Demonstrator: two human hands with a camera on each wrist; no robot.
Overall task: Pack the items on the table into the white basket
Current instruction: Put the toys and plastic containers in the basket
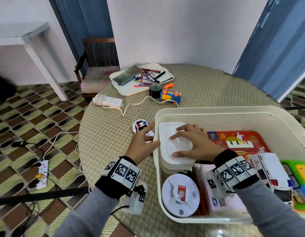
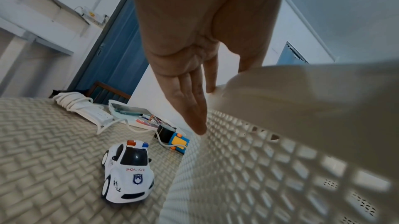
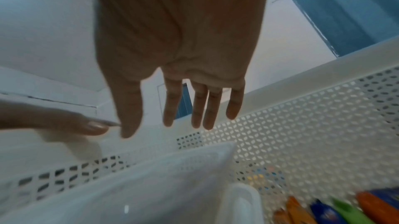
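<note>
the white lidded container (image 1: 174,144) sits in the white basket's (image 1: 216,112) near-left corner, apparently perched on things beneath. the right hand (image 1: 191,142) lies flat on its lid, fingers spread, gripping nothing; the left hand (image 1: 143,144) is relaxed against the rim. uneven pressing could tip it. the police car (image 2: 127,173) waits on the surface.
</note>
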